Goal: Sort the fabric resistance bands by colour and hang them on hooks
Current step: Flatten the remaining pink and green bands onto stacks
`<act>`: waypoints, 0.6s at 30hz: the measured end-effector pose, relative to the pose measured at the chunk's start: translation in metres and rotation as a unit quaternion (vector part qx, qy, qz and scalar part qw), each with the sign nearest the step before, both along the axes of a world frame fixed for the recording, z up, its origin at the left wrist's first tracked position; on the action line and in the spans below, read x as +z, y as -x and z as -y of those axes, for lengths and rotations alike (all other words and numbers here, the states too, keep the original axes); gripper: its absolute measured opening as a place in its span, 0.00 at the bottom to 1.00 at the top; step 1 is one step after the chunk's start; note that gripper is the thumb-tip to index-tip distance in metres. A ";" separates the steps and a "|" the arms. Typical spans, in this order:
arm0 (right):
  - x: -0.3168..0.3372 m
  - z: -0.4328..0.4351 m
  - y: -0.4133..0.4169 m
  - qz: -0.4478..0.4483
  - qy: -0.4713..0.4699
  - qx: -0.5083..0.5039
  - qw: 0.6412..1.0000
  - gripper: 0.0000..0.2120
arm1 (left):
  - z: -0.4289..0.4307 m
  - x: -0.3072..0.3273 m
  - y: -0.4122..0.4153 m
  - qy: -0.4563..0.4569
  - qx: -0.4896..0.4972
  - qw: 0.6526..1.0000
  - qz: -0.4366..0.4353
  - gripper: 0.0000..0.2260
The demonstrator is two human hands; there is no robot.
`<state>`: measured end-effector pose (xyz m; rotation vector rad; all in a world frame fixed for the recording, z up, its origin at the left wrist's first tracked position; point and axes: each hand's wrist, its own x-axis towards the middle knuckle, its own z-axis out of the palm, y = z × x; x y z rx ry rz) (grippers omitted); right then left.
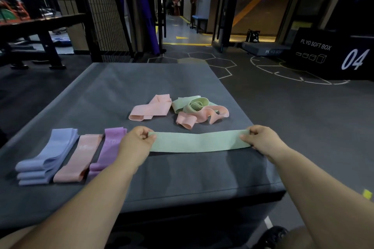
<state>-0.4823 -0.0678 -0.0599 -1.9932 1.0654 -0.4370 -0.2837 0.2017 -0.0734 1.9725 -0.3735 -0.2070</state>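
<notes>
Both ends of a flat, matte green fabric band (199,141) were pinched by the left hand (136,141) and right hand (261,138) near the padded grey box's (182,178) front edge.

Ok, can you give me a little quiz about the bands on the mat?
1. True or false: the left hand and right hand each pinch an end of the green band.
2. Which colour pile lies farthest left on the mat? A purple, B blue, C green.
3. Which two colours are tangled in the heap behind the hands?

Key: 1 true. 2 B, the blue pile. 3 pink and green.
</notes>
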 end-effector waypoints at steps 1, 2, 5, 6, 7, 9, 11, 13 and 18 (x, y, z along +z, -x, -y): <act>0.000 0.000 0.000 0.000 0.003 0.002 1.000 0.07 | 0.000 0.000 0.000 -0.005 -0.003 1.000 0.001 0.04; -0.001 0.001 0.000 -0.001 0.005 -0.001 1.000 0.09 | 0.000 0.000 0.001 -0.009 -0.006 1.000 0.000 0.04; -0.002 0.003 -0.002 -0.014 0.008 -0.021 1.000 0.15 | 0.000 -0.001 0.000 -0.019 -0.001 1.000 -0.006 0.03; -0.002 0.003 -0.002 -0.015 0.004 -0.027 1.000 0.16 | 0.000 -0.001 -0.001 -0.019 0.000 1.000 -0.005 0.04; -0.002 0.004 -0.003 -0.016 0.001 -0.034 0.999 0.16 | 0.000 -0.001 -0.001 -0.016 0.000 1.000 -0.008 0.04; -0.001 0.004 -0.003 -0.012 -0.007 -0.046 0.999 0.16 | 0.001 -0.001 -0.001 -0.006 -0.007 1.000 -0.022 0.04; -0.001 0.004 -0.003 -0.012 -0.003 -0.051 0.999 0.12 | 0.001 0.000 0.002 -0.011 -0.020 0.999 -0.033 0.04; 0.000 0.004 -0.002 -0.031 0.016 -0.047 0.998 0.09 | 0.000 -0.001 0.003 -0.058 -0.036 0.997 -0.019 0.05; 0.004 -0.004 0.001 -0.125 0.108 -0.017 0.986 0.10 | -0.002 0.002 0.011 -0.231 -0.066 0.968 0.072 0.03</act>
